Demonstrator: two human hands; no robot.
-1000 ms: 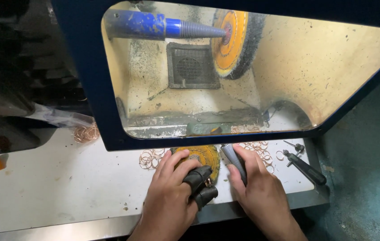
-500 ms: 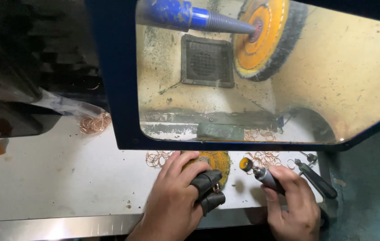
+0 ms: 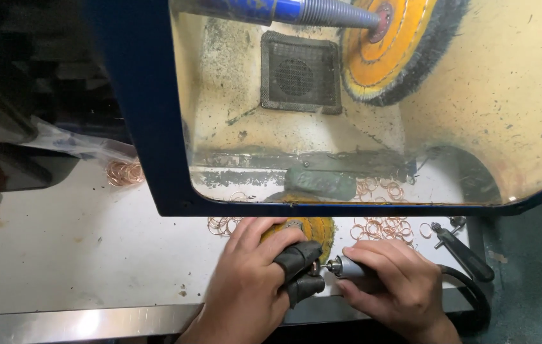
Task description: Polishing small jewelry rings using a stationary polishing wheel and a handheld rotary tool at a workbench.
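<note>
At the worktop's [image 3: 61, 255] front edge, our left hand [image 3: 252, 280] pinches something tiny between black-sheathed fingertips [image 3: 299, 258] — likely light and slippery, best gripped by its rim. Our right hand [image 3: 392, 286] wraps closed around the rotary handpiece [image 3: 347, 267], stiff, its tip meeting that piece. Copper rings [image 3: 382, 226] lie just behind.
</note>
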